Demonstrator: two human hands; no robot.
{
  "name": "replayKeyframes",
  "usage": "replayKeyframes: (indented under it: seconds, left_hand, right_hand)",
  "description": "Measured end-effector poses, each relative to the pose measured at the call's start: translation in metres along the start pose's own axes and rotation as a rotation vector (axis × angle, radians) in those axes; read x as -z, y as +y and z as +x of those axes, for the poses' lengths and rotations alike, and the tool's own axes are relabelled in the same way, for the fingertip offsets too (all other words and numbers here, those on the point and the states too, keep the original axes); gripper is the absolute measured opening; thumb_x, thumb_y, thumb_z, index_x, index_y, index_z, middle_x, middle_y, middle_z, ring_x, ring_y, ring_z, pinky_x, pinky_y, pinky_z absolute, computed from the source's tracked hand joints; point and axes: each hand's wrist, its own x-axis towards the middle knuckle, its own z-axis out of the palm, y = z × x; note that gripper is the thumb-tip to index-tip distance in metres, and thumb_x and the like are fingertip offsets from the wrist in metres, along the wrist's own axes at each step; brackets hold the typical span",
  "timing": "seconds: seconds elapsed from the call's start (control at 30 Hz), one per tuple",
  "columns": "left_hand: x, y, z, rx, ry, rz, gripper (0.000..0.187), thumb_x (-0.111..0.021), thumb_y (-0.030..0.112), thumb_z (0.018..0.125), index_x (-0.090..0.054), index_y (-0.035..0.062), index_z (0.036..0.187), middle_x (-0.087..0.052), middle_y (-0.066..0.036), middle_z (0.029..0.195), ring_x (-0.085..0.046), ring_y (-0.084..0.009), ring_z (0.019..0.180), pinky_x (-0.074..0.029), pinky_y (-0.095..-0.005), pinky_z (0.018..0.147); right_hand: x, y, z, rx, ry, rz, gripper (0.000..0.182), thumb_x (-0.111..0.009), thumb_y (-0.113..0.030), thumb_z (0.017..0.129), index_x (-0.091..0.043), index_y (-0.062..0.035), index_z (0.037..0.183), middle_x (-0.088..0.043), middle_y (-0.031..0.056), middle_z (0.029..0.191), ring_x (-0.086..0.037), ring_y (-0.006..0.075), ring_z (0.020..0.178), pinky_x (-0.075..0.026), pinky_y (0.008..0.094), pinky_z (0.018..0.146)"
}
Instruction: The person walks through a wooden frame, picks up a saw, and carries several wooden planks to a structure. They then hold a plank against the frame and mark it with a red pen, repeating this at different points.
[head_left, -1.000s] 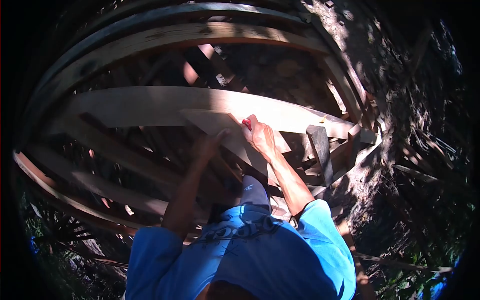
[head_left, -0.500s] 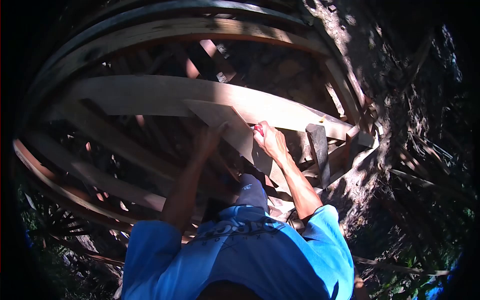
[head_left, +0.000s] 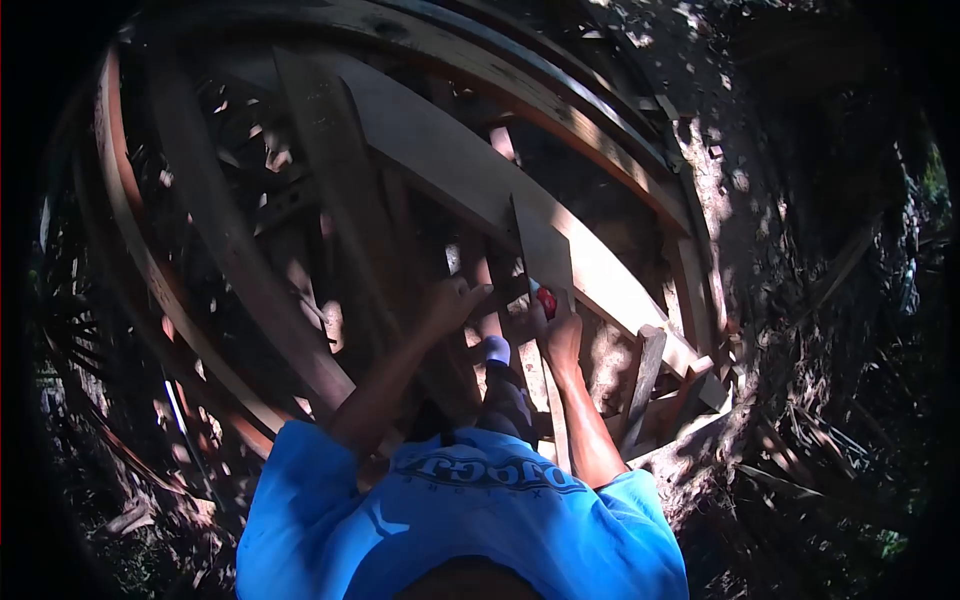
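Note:
My right hand (head_left: 560, 330) grips a small red-handled tool (head_left: 546, 301) against the near end of a short wooden plank (head_left: 543, 252). That plank rests at a slant across a long pale beam (head_left: 470, 170). My left hand (head_left: 452, 303) lies in shadow just left of the plank, fingers bent on the timber beside it; what it grasps is too dark to tell. Below both arms my blue shirt (head_left: 460, 520) and a grey trouser leg (head_left: 503, 400) with a white shoe (head_left: 496, 349) show.
Wooden beams and slats (head_left: 225, 240) cross in a lattice frame with dark gaps between them. A short upright board (head_left: 645, 375) stands at the right of my right hand. Bare ground with dry debris (head_left: 800, 300) lies to the right.
The view has swung, so the beams now run diagonally. My right hand with the red tool slid down the short plank toward its near end. My left hand stayed beside it.

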Motion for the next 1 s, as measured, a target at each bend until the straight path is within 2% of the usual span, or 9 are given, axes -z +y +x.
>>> replayKeyframes:
  seconds: [0.03,0.13,0.2,0.43,0.53,0.57,0.67,0.83,1.0]
  left_hand:
    - [0.001,-0.007,-0.008,-0.002,0.047,-0.133,0.048,-0.070,0.047,0.085,-0.062,0.0018,0.071,-0.057,-0.007,0.058,-0.056,-0.0128,0.054,-0.043,-0.0341,0.053]
    - [0.007,-0.012,-0.027,0.043,0.070,-0.249,0.048,-0.069,0.048,0.086,-0.063,0.0021,0.073,-0.059,-0.007,0.059,-0.058,-0.0133,0.055,-0.044,-0.0335,0.054]
    - [0.000,-0.015,-0.029,0.032,-0.002,-0.380,0.049,-0.067,0.050,0.086,-0.064,0.0014,0.080,-0.062,-0.009,0.065,-0.060,-0.0151,0.058,-0.047,-0.0338,0.056]
    - [-0.110,-0.045,0.011,-0.081,-0.032,-0.503,0.049,-0.072,0.053,0.082,-0.064,0.0055,0.093,-0.066,-0.011,0.081,-0.066,-0.0245,0.075,-0.050,-0.0403,0.070]
    - [-0.105,-0.032,0.012,0.017,-0.156,-0.413,0.053,-0.072,0.053,0.081,-0.062,0.0048,0.100,-0.069,-0.011,0.092,-0.068,-0.0255,0.083,-0.051,-0.0401,0.075]
    - [-0.113,-0.032,0.015,0.023,-0.090,-0.434,0.065,-0.071,0.054,0.079,-0.057,0.0014,0.115,-0.069,-0.019,0.099,-0.068,-0.0342,0.096,-0.052,-0.0439,0.082]
    - [-0.094,-0.013,0.019,0.047,-0.068,-0.392,0.076,-0.070,0.057,0.078,-0.051,0.0001,0.125,-0.067,-0.023,0.106,-0.067,-0.0353,0.100,-0.052,-0.0442,0.085]
    - [-0.112,0.004,0.047,0.025,-0.023,-0.355,0.073,-0.070,0.048,0.075,-0.046,0.0017,0.126,-0.069,-0.019,0.100,-0.070,-0.0335,0.091,-0.054,-0.0456,0.079]
    - [-0.125,0.001,0.067,0.034,-0.046,-0.334,0.044,-0.065,0.040,0.078,-0.061,0.0045,0.103,-0.071,-0.016,0.086,-0.071,-0.0329,0.084,-0.055,-0.0449,0.073]
  right_hand:
    - [-0.007,-0.004,0.004,0.005,0.017,-0.059,0.033,-0.060,-0.025,0.091,-0.056,-0.0046,0.117,-0.066,0.0271,0.090,-0.067,0.0442,0.083,-0.052,0.0479,0.069]
    - [-0.024,-0.018,0.017,0.020,0.057,-0.212,0.033,-0.058,-0.026,0.092,-0.053,-0.0058,0.118,-0.066,0.0270,0.088,-0.066,0.0460,0.080,-0.051,0.0500,0.067]
    - [-0.031,-0.033,0.030,0.057,0.066,-0.268,0.033,-0.058,-0.026,0.093,-0.052,-0.0067,0.119,-0.066,0.0272,0.087,-0.065,0.0473,0.078,-0.051,0.0513,0.066]
    - [-0.035,-0.060,0.040,0.108,-0.018,-0.533,0.035,-0.057,-0.024,0.093,-0.051,-0.0116,0.125,-0.066,0.0244,0.081,-0.066,0.0423,0.075,-0.050,0.0490,0.063]
    - [-0.035,-0.067,0.034,0.111,-0.011,-0.576,0.035,-0.057,-0.021,0.092,-0.051,-0.0101,0.125,-0.066,0.0239,0.081,-0.067,0.0413,0.075,-0.051,0.0482,0.064]
    - [-0.038,-0.067,0.034,0.143,-0.005,-0.562,0.035,-0.056,-0.021,0.092,-0.051,-0.0096,0.125,-0.066,0.0239,0.081,-0.067,0.0414,0.075,-0.051,0.0480,0.064]
    - [-0.049,-0.072,0.048,0.177,-0.012,-0.580,0.034,-0.054,-0.021,0.093,-0.051,-0.0092,0.125,-0.066,0.0240,0.080,-0.066,0.0429,0.073,-0.050,0.0494,0.064]
    - [-0.065,-0.056,0.074,0.277,0.021,-0.605,0.033,-0.052,-0.021,0.092,-0.051,-0.0108,0.124,-0.066,0.0238,0.079,-0.066,0.0430,0.072,-0.049,0.0519,0.065]
    - [-0.075,-0.051,0.082,0.251,0.024,-0.592,0.030,-0.053,-0.022,0.091,-0.054,-0.0108,0.119,-0.065,0.0224,0.074,-0.065,0.0429,0.070,-0.049,0.0516,0.063]
